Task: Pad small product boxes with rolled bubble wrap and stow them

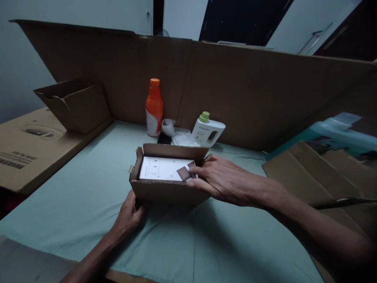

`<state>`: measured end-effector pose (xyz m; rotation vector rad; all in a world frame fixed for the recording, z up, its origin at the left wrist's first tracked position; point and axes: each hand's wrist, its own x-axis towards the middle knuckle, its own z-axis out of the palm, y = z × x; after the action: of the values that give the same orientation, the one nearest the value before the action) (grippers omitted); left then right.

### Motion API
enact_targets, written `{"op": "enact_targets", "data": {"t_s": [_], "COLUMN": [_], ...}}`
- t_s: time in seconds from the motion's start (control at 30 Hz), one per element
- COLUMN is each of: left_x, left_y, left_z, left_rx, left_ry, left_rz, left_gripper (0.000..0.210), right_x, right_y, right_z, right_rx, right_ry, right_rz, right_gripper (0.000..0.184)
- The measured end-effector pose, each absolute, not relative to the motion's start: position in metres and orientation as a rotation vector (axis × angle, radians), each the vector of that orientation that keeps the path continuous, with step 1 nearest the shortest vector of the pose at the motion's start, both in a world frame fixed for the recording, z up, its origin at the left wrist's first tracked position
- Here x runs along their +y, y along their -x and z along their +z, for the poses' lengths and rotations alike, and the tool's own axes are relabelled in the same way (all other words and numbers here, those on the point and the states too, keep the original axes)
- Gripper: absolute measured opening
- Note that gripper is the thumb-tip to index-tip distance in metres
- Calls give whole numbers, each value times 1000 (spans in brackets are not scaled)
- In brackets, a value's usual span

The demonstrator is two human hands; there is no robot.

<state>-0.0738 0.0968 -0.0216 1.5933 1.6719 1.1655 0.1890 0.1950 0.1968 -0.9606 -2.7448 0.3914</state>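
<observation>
A small open cardboard box [167, 193] stands on the green cloth in front of me, flaps up. Inside it lies a white printed box [163, 169] with brown squares on its top face, nearly level with the rim. My left hand [131, 214] grips the cardboard box at its lower left corner, some fingers hidden under or behind it. Over the right end comes my right hand [215, 177], closed around that end. Its thumb and index finger reach across the rim and touch the white box's right end. The other fingers are partly hidden.
Behind stand an orange bottle [154, 108], bubble wrap [185, 138] and a white jug with a green cap [207, 130]. A tall cardboard panel [235, 86] closes the back. Another open carton [79, 104] sits left; cardboard pieces [309, 173] lie right.
</observation>
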Motion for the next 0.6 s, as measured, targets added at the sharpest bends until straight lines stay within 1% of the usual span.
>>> {"op": "enact_targets", "data": {"t_s": [0.1, 0.2, 0.27, 0.33, 0.37, 0.43, 0.53, 0.6], "left_x": [98, 98, 97, 95, 93, 90, 91, 99], "left_y": [76, 78, 79, 79, 78, 78, 77, 75], "left_z": [-26, -27, -26, -26, -27, -28, -26, -22], "left_rx": [1693, 1731, 1758, 1787, 1797, 1823, 1924, 1965], "left_ry": [-1568, -1532, -1530, -1530, -1524, -1493, -1424, -1422], "left_rz": [1216, 1257, 1258, 1244, 1224, 1188, 1146, 1123], "left_gripper": [39, 36, 35, 34, 34, 35, 32, 31], "right_x": [193, 180, 172, 168, 166, 164, 161, 162], "right_y": [-181, -196, -215, -234, -241, -249, -246, -246], "right_z": [196, 196, 187, 167, 153, 120, 76, 61], "right_rx": [-2936, -2856, -2675, -2339, -2166, -1955, -1907, -1863], "right_ry": [974, 904, 895, 1020, 1113, 1251, 1259, 1231], "right_rz": [474, 460, 326, 210, 226, 447, 955, 1083], "right_gripper": [53, 56, 51, 42, 39, 41, 49, 50]}}
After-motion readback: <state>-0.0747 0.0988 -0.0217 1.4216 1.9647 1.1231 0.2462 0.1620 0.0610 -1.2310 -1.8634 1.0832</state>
